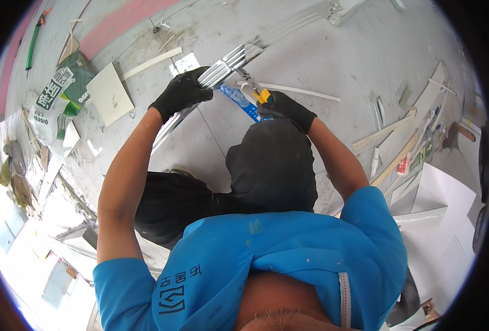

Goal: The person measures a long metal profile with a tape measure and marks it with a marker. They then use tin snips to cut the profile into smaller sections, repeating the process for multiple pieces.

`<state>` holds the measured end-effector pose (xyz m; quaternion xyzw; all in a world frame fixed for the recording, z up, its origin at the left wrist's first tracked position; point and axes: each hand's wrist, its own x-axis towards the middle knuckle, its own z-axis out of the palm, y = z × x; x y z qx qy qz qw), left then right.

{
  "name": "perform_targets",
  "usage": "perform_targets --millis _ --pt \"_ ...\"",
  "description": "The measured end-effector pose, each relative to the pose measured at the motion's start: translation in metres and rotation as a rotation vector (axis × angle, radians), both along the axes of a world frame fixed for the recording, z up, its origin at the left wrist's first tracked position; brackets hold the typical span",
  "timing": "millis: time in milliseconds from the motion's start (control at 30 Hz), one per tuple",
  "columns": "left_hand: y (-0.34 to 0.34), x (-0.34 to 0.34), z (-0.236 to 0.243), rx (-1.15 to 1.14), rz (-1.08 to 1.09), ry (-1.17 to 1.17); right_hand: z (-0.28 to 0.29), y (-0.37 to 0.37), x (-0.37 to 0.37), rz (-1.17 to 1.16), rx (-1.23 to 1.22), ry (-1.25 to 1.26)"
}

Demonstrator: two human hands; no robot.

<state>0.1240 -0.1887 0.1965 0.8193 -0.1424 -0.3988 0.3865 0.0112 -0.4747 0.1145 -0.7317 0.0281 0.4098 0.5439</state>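
My left hand [183, 95], in a black glove, is closed around long silvery metal channel strips [228, 65]. The strips slant from beside my leg up toward the far right. In my black-gloved right hand [289, 109] is a yellow-handled hand tool [263, 96]. Its metal head reaches toward the underside of the strips; whether it touches them I cannot tell, and its exact kind is unclear. Below the strips, between my hands, a clear bluish plastic bottle [234, 95] and a blue strip [251, 112] show, partly hidden by my right hand and knee.
A green and white sack [62, 102] and a pale square board [110, 94] lie to the left. White strips [305, 91] rest on the grey floor ahead. Boards, offcuts and a red-labelled tube [404, 164] clutter the right. A green-handled tool [33, 47] lies far left.
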Motion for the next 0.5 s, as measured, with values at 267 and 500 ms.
perform_targets --millis 267,500 --pt "-0.014 0.013 -0.01 0.289 -0.152 -0.336 0.027 0.004 -0.024 -0.177 -0.177 -0.024" --pt "-0.031 -0.006 -0.03 0.402 0.003 -0.68 0.056 0.012 -0.023 -0.163 -0.272 -0.022"
